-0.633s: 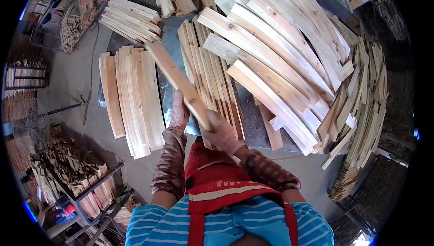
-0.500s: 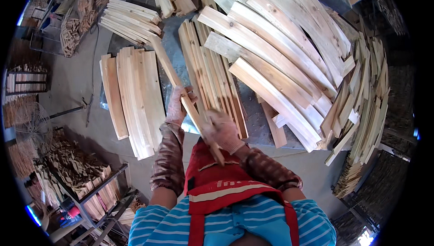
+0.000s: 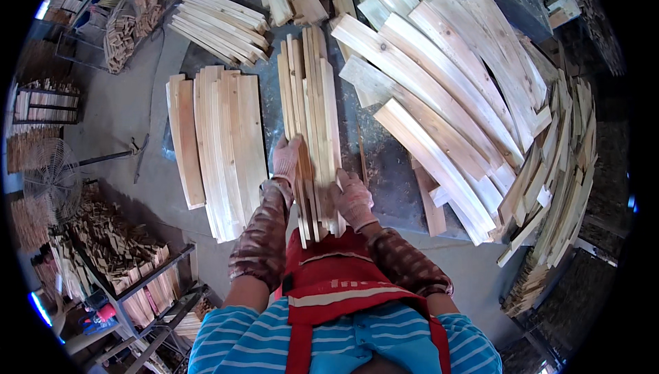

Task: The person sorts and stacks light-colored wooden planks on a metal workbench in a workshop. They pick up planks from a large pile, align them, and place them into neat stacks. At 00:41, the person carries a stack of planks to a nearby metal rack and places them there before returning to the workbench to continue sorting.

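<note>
Between my hands lies a bundle of long, narrow wooden strips (image 3: 314, 109), running away from me, its near ends over the table's front edge by the red apron (image 3: 336, 264). My left hand (image 3: 285, 160), in a pale knit glove, closes on the bundle's left side. Against its right side, nearer to me, my gloved right hand (image 3: 354, 200) presses with bent fingers. The strips stand close together, their far ends uneven. The undersides of both hands are hidden.
Left of the bundle is a row of wider boards (image 3: 230, 147). A stack of short strips (image 3: 220, 27) lies at the far left, and a large pile of pale boards (image 3: 439, 85) covers the right. A fan (image 3: 51, 175) stands beyond the table's left side.
The single strip that my left hand held slanted is no longer apart from the others. Both hands now hold the bundle from its sides, and its strips sit closer together.
</note>
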Motion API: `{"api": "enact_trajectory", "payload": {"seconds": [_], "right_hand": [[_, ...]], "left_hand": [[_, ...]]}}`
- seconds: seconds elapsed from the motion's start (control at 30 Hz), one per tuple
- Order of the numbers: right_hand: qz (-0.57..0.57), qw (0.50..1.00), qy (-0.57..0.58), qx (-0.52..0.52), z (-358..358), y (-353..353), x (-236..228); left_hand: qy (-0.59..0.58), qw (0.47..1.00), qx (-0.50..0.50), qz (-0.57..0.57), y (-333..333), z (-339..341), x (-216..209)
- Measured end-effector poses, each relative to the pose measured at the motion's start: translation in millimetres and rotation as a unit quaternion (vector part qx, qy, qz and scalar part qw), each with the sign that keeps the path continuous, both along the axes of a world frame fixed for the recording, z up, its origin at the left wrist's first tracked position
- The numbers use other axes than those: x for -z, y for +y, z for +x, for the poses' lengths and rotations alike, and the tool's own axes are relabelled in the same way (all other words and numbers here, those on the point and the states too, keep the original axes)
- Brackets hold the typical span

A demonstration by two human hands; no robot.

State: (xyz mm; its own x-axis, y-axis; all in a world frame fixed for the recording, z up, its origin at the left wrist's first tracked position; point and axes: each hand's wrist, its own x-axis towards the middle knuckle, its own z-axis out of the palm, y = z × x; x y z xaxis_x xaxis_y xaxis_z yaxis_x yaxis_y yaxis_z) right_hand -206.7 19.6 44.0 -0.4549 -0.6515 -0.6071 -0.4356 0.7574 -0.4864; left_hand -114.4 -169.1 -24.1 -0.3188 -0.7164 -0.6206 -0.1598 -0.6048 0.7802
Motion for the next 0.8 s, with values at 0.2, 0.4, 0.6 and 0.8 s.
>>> {"api": "enact_trajectory", "payload": {"seconds": [0.2,0.4,0.6,0.8], "right_hand": [[-0.093,0.983,-0.121,0.101,-11,15,67],[-0.004,0.999,-0.009,-0.037,-11,21,84],[-0.015,0.985,0.022,-0.173,-20,15,69],[-0.146,0.987,-0.045,-0.056,-57,36,9]], "left_hand": [[0.01,0.994,0.082,-0.065,18,4,11],[-0.03,0.985,0.167,-0.038,14,6,-2],[-0.009,0.991,0.112,-0.078,17,6,4],[-0.09,0.973,0.174,-0.125,34,16,-5]]}}
